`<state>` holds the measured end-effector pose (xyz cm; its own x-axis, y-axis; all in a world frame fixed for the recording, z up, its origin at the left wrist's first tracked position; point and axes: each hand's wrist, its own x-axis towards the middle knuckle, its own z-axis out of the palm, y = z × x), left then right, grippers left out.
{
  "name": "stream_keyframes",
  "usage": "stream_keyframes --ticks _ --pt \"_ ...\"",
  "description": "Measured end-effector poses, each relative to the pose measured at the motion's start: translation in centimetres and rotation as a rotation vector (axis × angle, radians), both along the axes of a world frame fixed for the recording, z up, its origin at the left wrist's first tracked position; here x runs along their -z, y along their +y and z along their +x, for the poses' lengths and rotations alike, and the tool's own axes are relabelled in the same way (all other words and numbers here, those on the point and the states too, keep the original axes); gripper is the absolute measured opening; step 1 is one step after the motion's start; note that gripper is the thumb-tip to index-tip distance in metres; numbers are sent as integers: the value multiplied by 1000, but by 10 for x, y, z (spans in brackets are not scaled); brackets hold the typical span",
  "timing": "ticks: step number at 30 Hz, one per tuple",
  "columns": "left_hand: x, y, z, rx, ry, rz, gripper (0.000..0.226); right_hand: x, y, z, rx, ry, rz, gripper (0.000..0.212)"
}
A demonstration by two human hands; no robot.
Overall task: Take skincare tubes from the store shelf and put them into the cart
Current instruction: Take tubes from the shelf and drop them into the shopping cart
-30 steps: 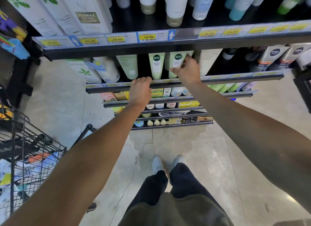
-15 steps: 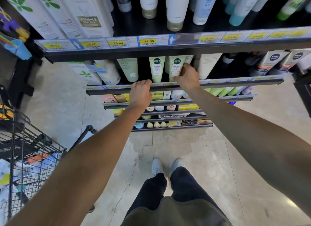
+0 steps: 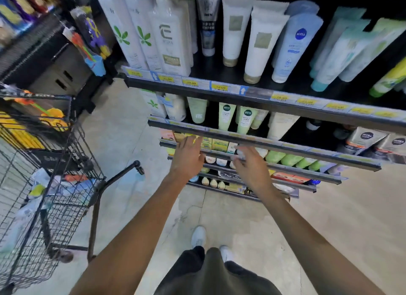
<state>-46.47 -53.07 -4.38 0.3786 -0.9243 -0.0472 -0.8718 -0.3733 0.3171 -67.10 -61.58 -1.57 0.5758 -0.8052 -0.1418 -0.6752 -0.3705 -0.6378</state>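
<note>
Green tubes (image 3: pixel 226 117) behind shelf rail (image 3: pixel 263 144); cart (image 3: pixel 50 185) left.

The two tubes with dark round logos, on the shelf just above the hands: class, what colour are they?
Pale green tubes, seen in the head view.

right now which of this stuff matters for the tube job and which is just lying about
Belongs to the job:
- light green tubes on the second shelf
- wire cart on the left
- left hand and right hand, both holding nothing

Just lying about:
- tall white bottles on the top shelf
- yellow price tags
- small boxes on a lower shelf
</note>
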Motion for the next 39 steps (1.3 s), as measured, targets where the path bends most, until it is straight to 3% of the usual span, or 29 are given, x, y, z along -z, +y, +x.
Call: stream_keyframes --ticks 6,10,19,27,34,39 --pt "-4 120 -24 -341 -12 -124 48 -7 58 13 -376 82 -99 49" --pt "-2 192 -30 -559 8 -100 47 -12 98 41 -566 61 -81 45" --pt "-10 332 -6 -953 -38 -148 44 -2 191 161 -949 73 -28 50" --pt "-9 434 48 -1156 -15 -183 45 -16 273 288 -1107 27 -48 72" --pt "0 466 95 -1227 62 -168 44 -9 302 339 -1129 90 -37 50" --pt "9 469 165 -1230 139 -116 46 10 295 366 -1112 176 -26 48"
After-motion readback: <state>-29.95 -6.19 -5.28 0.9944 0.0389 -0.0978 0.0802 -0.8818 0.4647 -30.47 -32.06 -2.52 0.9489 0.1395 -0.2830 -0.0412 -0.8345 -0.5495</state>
